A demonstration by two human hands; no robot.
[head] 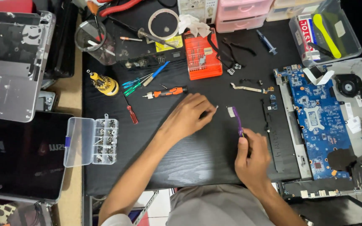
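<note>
The small pale part [215, 107] pinched in the left hand [188, 116] is mostly covered by the fingers and too small to identify. The purple-handled toothbrush [236, 120] disappears at its lower end inside the right hand [252, 158]. Contents of the clear plastic compartment box [104, 141] are too small to tell apart. The opened silver laptop chassis [359, 125] is cut by the right edge, and the black laptop lid [19, 155] by the left edge.
</note>
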